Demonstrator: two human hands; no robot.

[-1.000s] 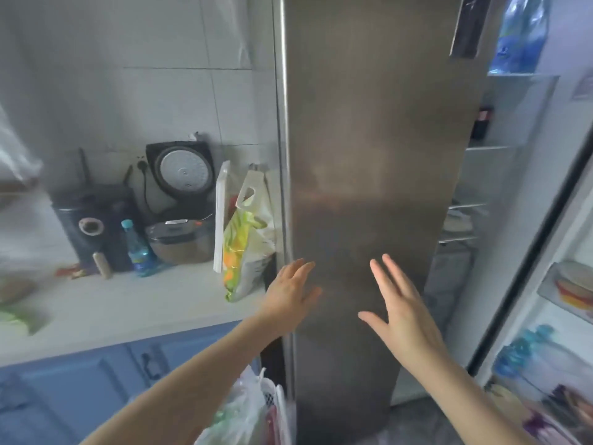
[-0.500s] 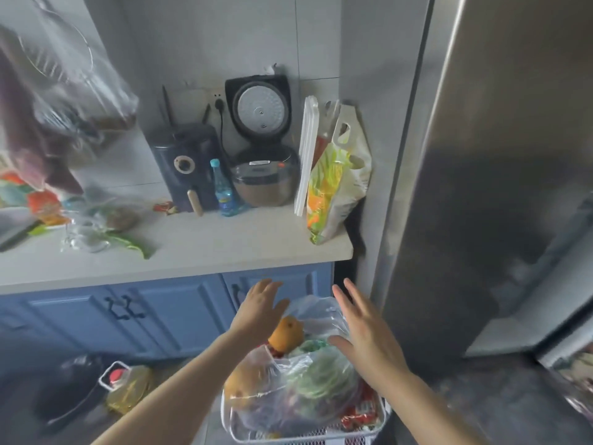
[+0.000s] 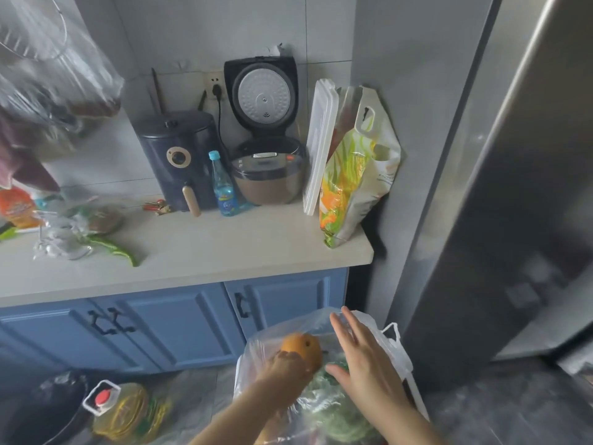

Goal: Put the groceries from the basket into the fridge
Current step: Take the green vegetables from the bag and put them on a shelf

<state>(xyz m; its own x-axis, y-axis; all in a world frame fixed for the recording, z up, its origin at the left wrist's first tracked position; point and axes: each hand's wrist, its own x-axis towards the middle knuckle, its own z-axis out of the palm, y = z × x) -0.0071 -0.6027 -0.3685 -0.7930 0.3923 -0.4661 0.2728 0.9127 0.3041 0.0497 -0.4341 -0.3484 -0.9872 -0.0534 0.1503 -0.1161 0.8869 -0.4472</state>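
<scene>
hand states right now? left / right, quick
Left hand: closed around the orange fruit at the top of the plastic bag.
Right hand: open, fingers spread over the bag, holding nothing.

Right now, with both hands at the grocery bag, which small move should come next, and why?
Probably close the left hand around the orange fruit and lift it out. The fingers already touch it, it lies on top of the clear plastic bag, and the right hand hovers open over the greens.
</scene>
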